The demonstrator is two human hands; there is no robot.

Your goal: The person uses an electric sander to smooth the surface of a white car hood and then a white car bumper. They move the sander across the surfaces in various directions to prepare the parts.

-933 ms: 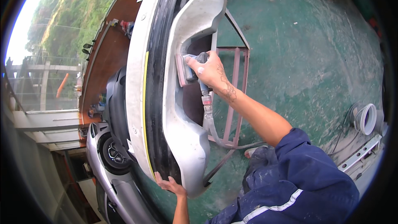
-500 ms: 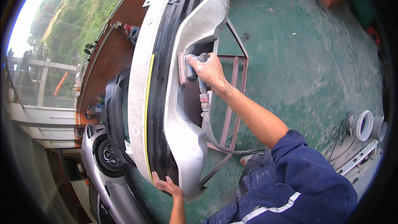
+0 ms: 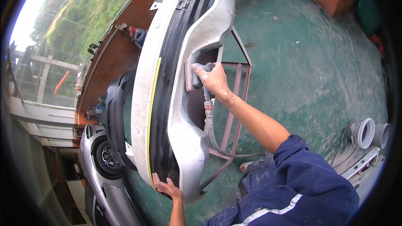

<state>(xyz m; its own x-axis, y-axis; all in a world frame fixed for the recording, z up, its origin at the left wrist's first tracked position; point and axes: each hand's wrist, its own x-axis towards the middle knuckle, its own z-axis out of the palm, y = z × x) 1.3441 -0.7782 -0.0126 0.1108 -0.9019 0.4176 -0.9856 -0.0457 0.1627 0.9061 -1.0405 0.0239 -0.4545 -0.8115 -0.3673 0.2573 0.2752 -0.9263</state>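
A white car bumper (image 3: 144, 83) with a black grille strip (image 3: 161, 113) and a thin yellow tape line (image 3: 153, 96) lies lengthwise in front of me. My right hand (image 3: 214, 79) is wrapped round the top of a sander (image 3: 197, 75), whose flat pad is at the bumper's inner edge by the cutout. From the sander, a grey hose (image 3: 211, 136) with a metal coupling runs back toward my body. At the bumper's near end, my left hand (image 3: 168, 187) rests with fingers spread on the black and white surface.
A reddish metal stand (image 3: 237, 121) is under the bumper. Beyond it at the left are a dark bumper (image 3: 115, 113) and a silver car (image 3: 113, 196). On the green floor (image 3: 301, 67) at the right lie white buckets (image 3: 363, 133) and a metal rail (image 3: 362, 165).
My right hand and the sander have shifted slightly nearer along the bumper's edge. The whole view has tilted a little. My left hand remains at the near end.
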